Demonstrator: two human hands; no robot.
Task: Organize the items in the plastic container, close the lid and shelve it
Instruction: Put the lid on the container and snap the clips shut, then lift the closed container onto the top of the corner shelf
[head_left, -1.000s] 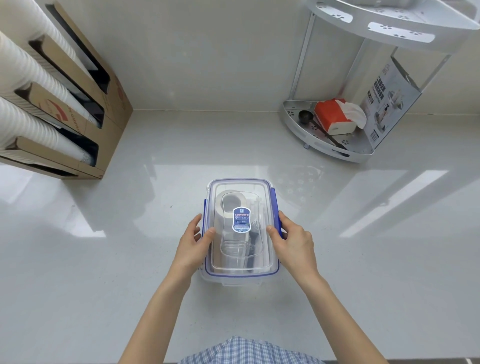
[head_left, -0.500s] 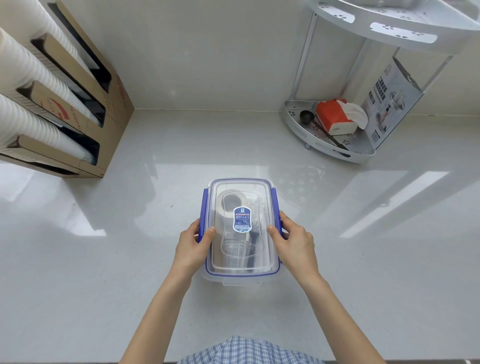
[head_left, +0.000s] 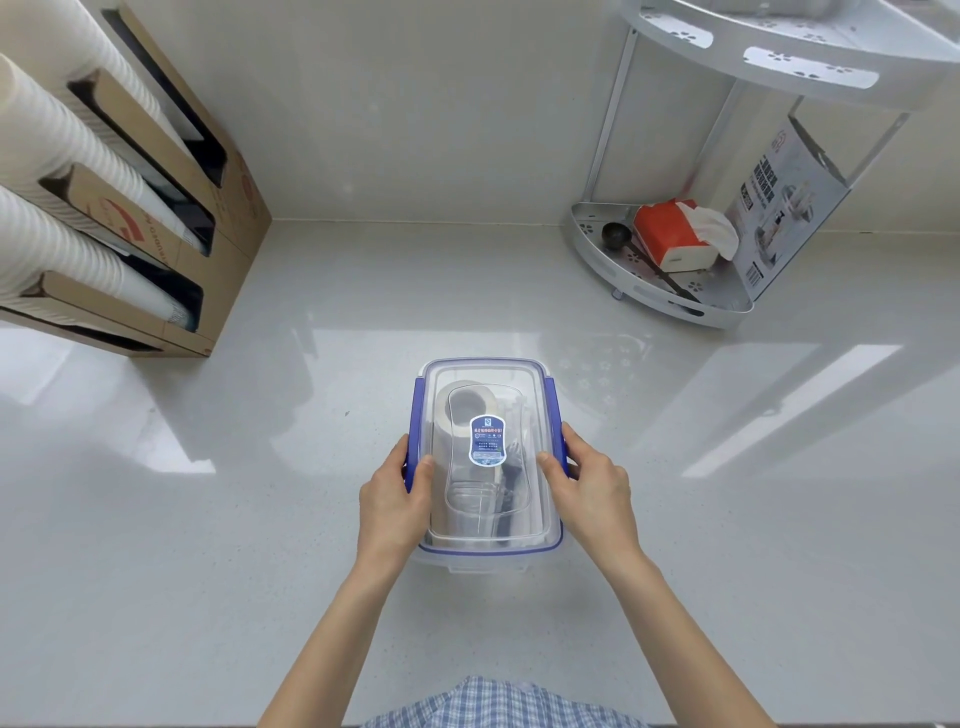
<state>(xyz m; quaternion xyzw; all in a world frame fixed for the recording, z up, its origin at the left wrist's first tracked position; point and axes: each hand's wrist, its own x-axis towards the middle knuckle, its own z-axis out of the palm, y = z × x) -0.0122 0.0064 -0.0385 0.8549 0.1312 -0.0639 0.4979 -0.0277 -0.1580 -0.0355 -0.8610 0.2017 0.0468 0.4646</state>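
A clear plastic container (head_left: 485, 558) with a transparent lid (head_left: 519, 379) trimmed in blue stands on the white counter in the middle of the head view. A blue label sits on the lid. Through the lid I see a roll of tape (head_left: 462, 410) and a clear cup beside dark utensils. My left hand (head_left: 392, 501) grips the container's left side, thumb on the lid, fingers over the blue side clip. My right hand (head_left: 592, 486) grips the right side the same way, over the right blue clip.
A cardboard dispenser (head_left: 171, 218) with stacks of white paper cups stands at the back left. At the back right is a white corner shelf (head_left: 670, 304) holding an orange tissue pack (head_left: 670, 234), a black scoop and a printed box. Its upper tier hangs overhead.
Both hands have closed in tighter on the container's sides, and the blue side clips have folded down against the walls. The container has stayed in place.
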